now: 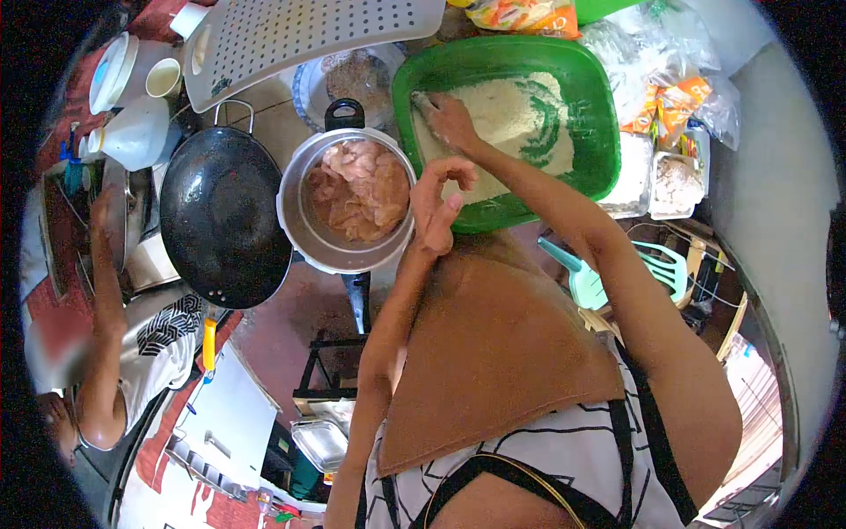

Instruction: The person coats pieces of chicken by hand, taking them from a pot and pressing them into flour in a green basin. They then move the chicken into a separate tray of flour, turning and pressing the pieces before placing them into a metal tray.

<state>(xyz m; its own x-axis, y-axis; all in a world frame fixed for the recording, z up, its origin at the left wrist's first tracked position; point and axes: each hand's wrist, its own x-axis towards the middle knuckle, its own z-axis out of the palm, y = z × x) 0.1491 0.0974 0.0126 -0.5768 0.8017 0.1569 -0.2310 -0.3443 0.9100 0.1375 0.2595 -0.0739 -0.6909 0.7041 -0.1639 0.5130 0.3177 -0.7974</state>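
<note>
My right hand (448, 122) reaches into a green basin (592, 167), at its left inner wall. One finger is stretched out, the others partly hidden, and I see nothing held. Pale flour-like powder (502, 101) covers much of the basin floor, with streaks where green shows through. Held in the air over the basin's near left rim, my left hand (438, 207) has loosely bent fingers, thumb apart, and nothing in it. Just left of it stands a metal pot (291, 212) with a black handle, containing raw, pinkish meat pieces (357, 185).
A black wok (220, 212) sits left of the pot. Behind are a bowl of brownish contents (352, 79) and a grey perforated panel (326, 35). Plastic bags (670, 97) and a white container (677, 185) lie to the right. Another person's arm (106, 309) is at far left.
</note>
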